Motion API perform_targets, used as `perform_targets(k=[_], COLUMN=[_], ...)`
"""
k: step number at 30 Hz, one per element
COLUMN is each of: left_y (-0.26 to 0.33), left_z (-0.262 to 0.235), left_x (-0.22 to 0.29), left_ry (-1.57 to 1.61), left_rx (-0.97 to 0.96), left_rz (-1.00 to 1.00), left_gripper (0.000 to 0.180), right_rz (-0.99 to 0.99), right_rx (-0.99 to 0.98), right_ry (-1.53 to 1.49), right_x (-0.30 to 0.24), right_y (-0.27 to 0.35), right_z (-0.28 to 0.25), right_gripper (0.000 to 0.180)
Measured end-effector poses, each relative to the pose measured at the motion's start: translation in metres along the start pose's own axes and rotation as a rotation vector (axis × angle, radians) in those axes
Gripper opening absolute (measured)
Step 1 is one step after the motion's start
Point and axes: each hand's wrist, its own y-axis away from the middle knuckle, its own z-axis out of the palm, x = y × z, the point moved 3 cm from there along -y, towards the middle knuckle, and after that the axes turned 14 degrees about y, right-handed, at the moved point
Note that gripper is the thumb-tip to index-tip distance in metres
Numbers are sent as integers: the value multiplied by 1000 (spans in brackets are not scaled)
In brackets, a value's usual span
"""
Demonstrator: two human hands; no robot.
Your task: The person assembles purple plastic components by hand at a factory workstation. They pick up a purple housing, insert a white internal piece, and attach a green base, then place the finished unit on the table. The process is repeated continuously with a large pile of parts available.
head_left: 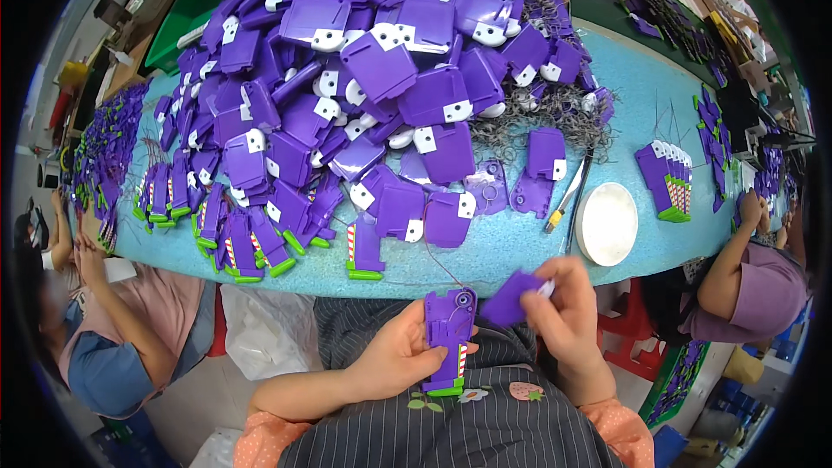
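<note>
Above my lap, my left hand (pixel 388 357) is closed around a purple plastic housing (pixel 444 331) with a green foot and a red-and-white striped strip. Its inner side faces up, showing a round fitting near the top, and a thin red wire runs from there toward the table. Just to its right, my right hand (pixel 565 322) pinches a purple plastic cover (pixel 503 302) with a white corner. The cover is tilted and slightly blurred, apart from the housing. On the table ahead, a similar green-footed piece (pixel 367 243) lies near the front edge.
A large heap of purple covers (pixel 381 65) fills the blue table (pixel 511 247). Dark curly wires or springs (pixel 546 113) lie beside it. A white round dish (pixel 607 224), a yellow-handled tool (pixel 565 199) and stacked green-footed pieces (pixel 666 180) are at right. People sit at both sides.
</note>
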Motion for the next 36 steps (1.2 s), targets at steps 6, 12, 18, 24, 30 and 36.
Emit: perform_targets(k=[6,12,18,24,30,36], left_y=[-5,-3,-2,-1,1,2], left_z=[9,15,20,23,20,7], left_x=[-7,-6,-4,10,16,13], left_ry=[-116,-188,-362,-665,-797,-681], left_rx=[-39,-57,7,-66,-124,-79], left_rz=[14,5,90,259,453,229], left_gripper=[50,49,33,31,27,28], right_rz=[38,98,81,203,254,-4], right_rx=[-342,-361,-279,-235,-389,-322], right_ry=[-100,-62,-48,-432,-709,-367], right_x=[2,3,-5,3,5,1], right_y=[-3,-2,3,3,3,4], right_z=[21,26,27,29,38,40], right_gripper=[25,26,36,33,16,16])
